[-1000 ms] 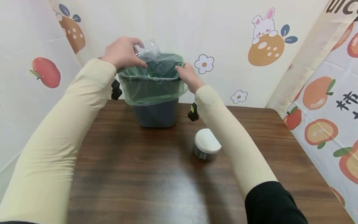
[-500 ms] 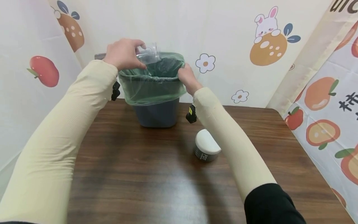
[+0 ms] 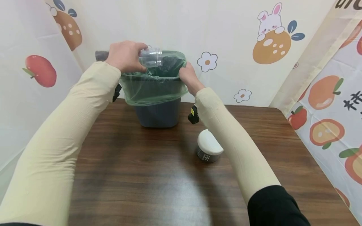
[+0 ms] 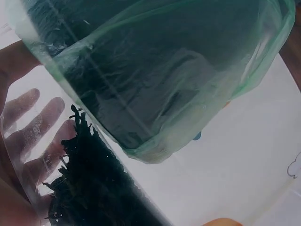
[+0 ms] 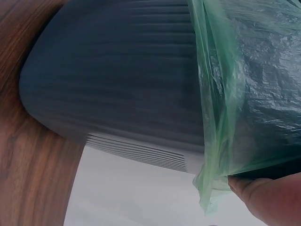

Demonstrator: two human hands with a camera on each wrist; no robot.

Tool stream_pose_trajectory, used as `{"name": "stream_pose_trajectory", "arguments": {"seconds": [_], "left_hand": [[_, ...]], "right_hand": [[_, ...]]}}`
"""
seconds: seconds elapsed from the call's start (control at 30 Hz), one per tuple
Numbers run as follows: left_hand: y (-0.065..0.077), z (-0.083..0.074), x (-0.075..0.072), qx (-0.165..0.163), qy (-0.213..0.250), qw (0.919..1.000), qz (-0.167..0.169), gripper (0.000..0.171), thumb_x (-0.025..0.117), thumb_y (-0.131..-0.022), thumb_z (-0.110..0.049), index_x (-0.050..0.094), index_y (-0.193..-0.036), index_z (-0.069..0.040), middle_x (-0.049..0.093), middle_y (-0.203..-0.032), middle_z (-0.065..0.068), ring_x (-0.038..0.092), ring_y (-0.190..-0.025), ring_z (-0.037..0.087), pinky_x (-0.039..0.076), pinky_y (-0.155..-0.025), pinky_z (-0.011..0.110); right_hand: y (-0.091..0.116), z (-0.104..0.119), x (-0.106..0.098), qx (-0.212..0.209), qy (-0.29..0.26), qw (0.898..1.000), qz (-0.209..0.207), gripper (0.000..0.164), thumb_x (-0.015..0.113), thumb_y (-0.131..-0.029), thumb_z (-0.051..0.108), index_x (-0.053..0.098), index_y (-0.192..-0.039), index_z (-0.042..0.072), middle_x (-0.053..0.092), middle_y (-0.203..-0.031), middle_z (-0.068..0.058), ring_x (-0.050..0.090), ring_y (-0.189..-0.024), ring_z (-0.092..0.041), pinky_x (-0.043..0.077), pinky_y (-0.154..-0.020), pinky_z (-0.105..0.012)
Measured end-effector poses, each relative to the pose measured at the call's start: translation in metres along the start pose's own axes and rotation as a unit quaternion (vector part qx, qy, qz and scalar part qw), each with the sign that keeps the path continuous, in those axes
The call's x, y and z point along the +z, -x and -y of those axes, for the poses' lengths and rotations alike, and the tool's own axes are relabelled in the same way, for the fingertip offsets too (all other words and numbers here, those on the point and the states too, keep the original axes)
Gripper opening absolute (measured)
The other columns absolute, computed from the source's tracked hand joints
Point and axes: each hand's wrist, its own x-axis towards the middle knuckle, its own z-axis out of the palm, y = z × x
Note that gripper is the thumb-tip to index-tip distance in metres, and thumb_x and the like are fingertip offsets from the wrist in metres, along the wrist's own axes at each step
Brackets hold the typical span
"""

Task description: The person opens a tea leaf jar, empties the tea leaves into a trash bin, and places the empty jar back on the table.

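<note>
My left hand (image 3: pixel 125 56) grips a clear plastic jar (image 3: pixel 154 58) lying nearly level, its open mouth pointing right over the bin. Through its wall in the left wrist view, fingers show, along with dark, shredded, leaf-like bits (image 4: pixel 99 183) inside. Below stands a dark blue-grey waste bin (image 3: pixel 158 114), with a translucent green bin bag (image 3: pixel 155 91) folded over its rim. At the rim's right side, my right hand (image 3: pixel 191 77) holds the bag and bin edge; in the right wrist view its thumb lies against the bag, the other fingers mostly hidden.
A small jar (image 3: pixel 209 146) with a white lid and dark label stands right of the bin, partly behind the right sleeve. The brown wooden table (image 3: pixel 135 188) meets a printed curtain (image 3: pixel 226 40) behind the bin and at both sides.
The clear jar has turned closer to level, and its dark base now shows left of the left hand. That hand has dropped slightly. The right hand's grip at the rim has shifted slightly.
</note>
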Motion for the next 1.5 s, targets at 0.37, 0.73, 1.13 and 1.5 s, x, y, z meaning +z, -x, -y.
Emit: {"name": "stream_pose_trajectory", "arguments": {"seconds": [0.37,0.73,1.13,1.5], "left_hand": [[0.001,-0.003,0.0024,0.024,-0.054,0.9982,-0.002,0.075,0.072,-0.08,-0.026,0.038,-0.145,-0.011,0.061,-0.117,0.02,0.054,-0.104,0.04,0.038,-0.083,0.062],[-0.0011,-0.0015,0.0053,0.044,-0.091,0.9949,-0.009,0.074,0.075,-0.077,-0.026,0.041,-0.141,-0.012,0.062,-0.114,0.021,0.055,-0.099,0.042,0.04,-0.079,0.061],[-0.001,0.0025,0.0076,0.051,-0.108,0.9925,-0.022,0.07,0.073,-0.076,-0.021,0.045,-0.14,-0.012,0.06,-0.116,0.022,0.053,-0.102,0.044,0.038,-0.081,0.062],[-0.0005,0.0024,0.009,0.066,-0.121,0.9898,-0.036,0.066,0.074,-0.073,-0.017,0.049,-0.134,-0.011,0.06,-0.112,0.025,0.052,-0.1,0.046,0.037,-0.08,0.063]], "right_hand": [[0.0028,0.0021,0.0014,0.002,-0.002,1.0,-0.002,0.046,0.027,-0.097,0.007,0.032,-0.143,0.012,0.042,-0.134,-0.003,0.039,-0.117,-0.01,0.031,-0.104,-0.026],[0.0019,0.0019,0.0008,0.005,0.004,1.0,-0.005,0.046,0.026,-0.098,0.008,0.03,-0.144,0.011,0.041,-0.135,-0.003,0.039,-0.12,-0.012,0.03,-0.105,-0.028],[0.0031,0.0001,0.0015,-0.006,-0.008,1.0,0.003,0.046,0.026,-0.099,0.008,0.029,-0.145,0.011,0.04,-0.137,-0.004,0.037,-0.126,-0.012,0.028,-0.108,-0.03],[0.0028,-0.0004,0.0016,-0.009,-0.008,1.0,0.004,0.046,0.025,-0.098,0.008,0.028,-0.145,0.011,0.039,-0.137,-0.005,0.036,-0.126,-0.013,0.028,-0.108,-0.03]]}}
